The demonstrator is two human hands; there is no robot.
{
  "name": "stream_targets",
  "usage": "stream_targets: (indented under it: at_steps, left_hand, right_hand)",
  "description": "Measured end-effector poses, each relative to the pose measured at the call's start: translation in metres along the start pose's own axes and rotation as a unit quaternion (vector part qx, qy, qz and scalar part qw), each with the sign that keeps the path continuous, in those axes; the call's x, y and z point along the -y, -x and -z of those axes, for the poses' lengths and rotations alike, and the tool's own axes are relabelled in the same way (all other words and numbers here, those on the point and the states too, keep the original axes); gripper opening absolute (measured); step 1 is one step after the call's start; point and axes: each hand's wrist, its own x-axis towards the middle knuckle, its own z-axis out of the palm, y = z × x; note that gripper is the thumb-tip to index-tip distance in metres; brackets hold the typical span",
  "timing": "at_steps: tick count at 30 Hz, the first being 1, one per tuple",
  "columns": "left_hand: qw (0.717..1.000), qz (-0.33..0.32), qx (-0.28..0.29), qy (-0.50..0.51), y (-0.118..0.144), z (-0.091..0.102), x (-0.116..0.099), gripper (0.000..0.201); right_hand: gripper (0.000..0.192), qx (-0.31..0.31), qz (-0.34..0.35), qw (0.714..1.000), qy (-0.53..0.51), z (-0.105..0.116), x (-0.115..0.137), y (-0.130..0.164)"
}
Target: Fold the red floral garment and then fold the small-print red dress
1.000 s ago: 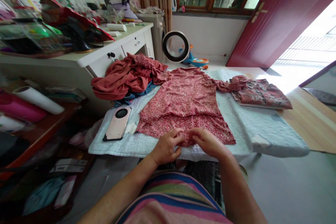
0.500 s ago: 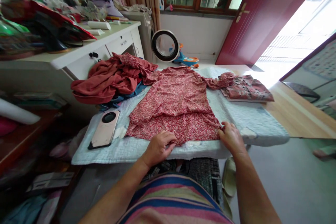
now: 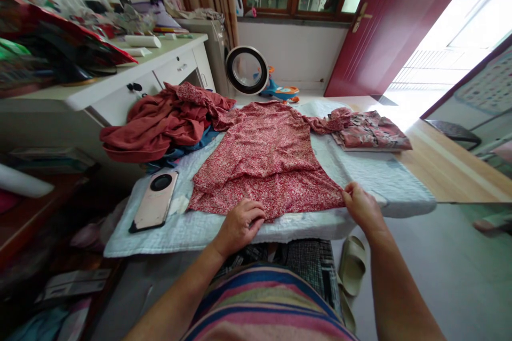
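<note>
**Hem held at two points, garment flat on padded board**

I see the padded board [image 3: 360, 178] bearing a red floral dress [image 3: 266, 162], laid flat at centre. A heap of rust-coloured clothes [image 3: 160, 122] sits at ten o'clock, a folded garment [image 3: 370, 133] at two, a phone [image 3: 154, 206] at eight. My left hand [image 3: 240, 224] presses the hem, fingers curled on it; my right hand [image 3: 362, 208] pinches the hem's corner at four o'clock. Risk: uneven tension may skew the dress or drag it off the near edge.
</note>
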Motion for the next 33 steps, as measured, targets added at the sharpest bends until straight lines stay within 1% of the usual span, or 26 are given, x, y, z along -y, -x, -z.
stream_targets:
  at_steps: [5, 7, 10, 13, 14, 16, 18, 20, 23, 25, 26, 28, 31, 33]
  left_hand:
    - [1.000, -0.002, -0.002, -0.003, -0.001, -0.001, -0.001, 0.011]
    - [1.000, -0.004, 0.002, -0.006, -0.001, -0.001, -0.001, 0.012]
    - [1.000, -0.005, 0.012, -0.009, -0.001, 0.000, -0.002, 0.010]
    - [0.999, 0.002, 0.027, -0.020, -0.001, 0.001, -0.003, 0.009]
    - [0.999, 0.004, 0.032, -0.027, -0.001, 0.002, -0.003, 0.012]
    - [0.998, 0.005, 0.035, -0.048, -0.001, 0.001, -0.004, 0.023]
    - [0.996, 0.004, 0.027, -0.081, 0.000, 0.001, -0.005, 0.038]
    - [0.994, 0.000, 0.027, -0.109, -0.001, 0.000, -0.004, 0.048]
    - [0.992, -0.021, 0.071, -0.101, -0.003, 0.000, -0.003, 0.047]
    - [0.992, -0.032, 0.096, -0.074, -0.004, 0.001, -0.003, 0.039]
    - [0.993, -0.035, 0.099, -0.060, -0.005, 0.002, -0.003, 0.036]
    - [0.995, -0.035, 0.087, -0.031, -0.005, 0.004, -0.005, 0.031]
    - [0.998, -0.028, 0.053, 0.020, -0.003, 0.006, -0.008, 0.024]
    - [0.999, -0.014, 0.017, 0.047, -0.001, 0.007, -0.008, 0.020]
  right_hand:
    - [0.020, 0.006, 0.000, 0.997, 0.077, 0.009, -0.009, 0.002]
    - [0.020, 0.019, 0.020, 0.993, 0.111, 0.010, -0.007, 0.004]
    - [0.021, 0.039, 0.067, 0.984, 0.161, 0.010, -0.004, 0.008]
    - [0.019, 0.055, 0.100, 0.975, 0.193, 0.015, 0.000, 0.008]
    - [0.018, 0.060, 0.109, 0.973, 0.195, 0.018, 0.002, 0.008]
    - [0.017, 0.059, 0.129, 0.973, 0.184, 0.025, 0.011, 0.004]
    - [0.017, 0.042, 0.161, 0.975, 0.148, 0.031, 0.027, -0.003]
    - [0.016, 0.020, 0.217, 0.972, 0.086, 0.032, 0.048, -0.011]
    - [0.016, -0.006, 0.337, 0.941, -0.031, 0.020, 0.083, -0.023]
    - [0.021, -0.027, 0.375, 0.923, -0.079, 0.003, 0.100, -0.029]
    - [0.024, -0.030, 0.381, 0.919, -0.093, -0.006, 0.106, -0.032]
    - [0.026, -0.034, 0.376, 0.920, -0.107, -0.026, 0.112, -0.034]
    - [0.023, -0.055, 0.360, 0.923, -0.121, -0.048, 0.112, -0.032]
    - [0.025, -0.070, 0.355, 0.923, -0.128, -0.058, 0.110, -0.028]
